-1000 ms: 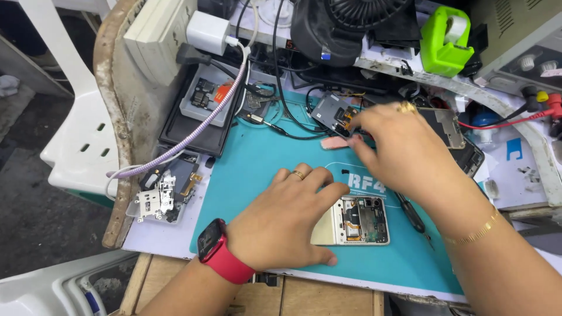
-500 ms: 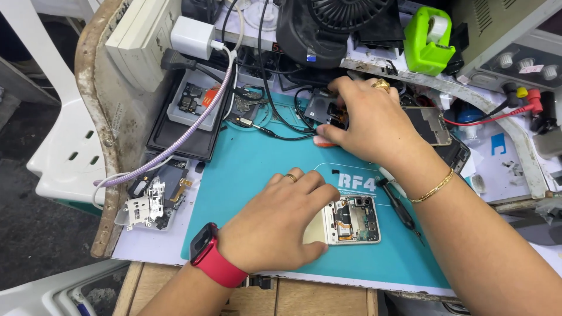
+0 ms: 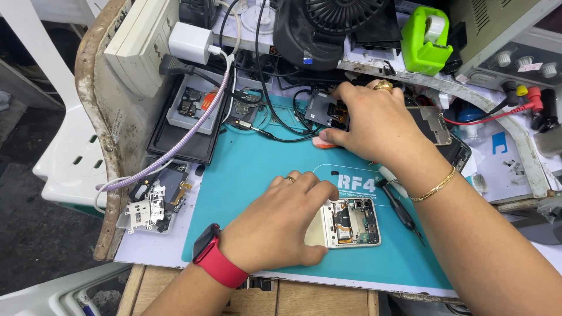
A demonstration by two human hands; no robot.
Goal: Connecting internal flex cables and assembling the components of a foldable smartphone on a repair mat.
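My left hand (image 3: 280,221), with a ring and a red watch on the wrist, lies flat on an opened phone (image 3: 352,223) at the near middle of a teal work mat (image 3: 246,175). The phone's circuit board shows to the right of the fingers. My right hand (image 3: 367,120), with a gold ring and bracelet, reaches to the mat's far edge. Its fingers rest on a small dark phone part (image 3: 324,110) among black cables; whether they grip it I cannot tell. A thumb tip presses the mat beside it.
A black screwdriver (image 3: 400,212) lies right of the phone. A dismantled phone frame (image 3: 153,202) sits at the left. Behind are a grey tray of parts (image 3: 190,105), a white charger (image 3: 190,42), a black fan (image 3: 328,26), a green tape dispenser (image 3: 426,38) and a power supply (image 3: 515,35).
My right hand has moved from above the phone to the far edge of the mat, onto the dark part. My left hand stays pressed on the phone.
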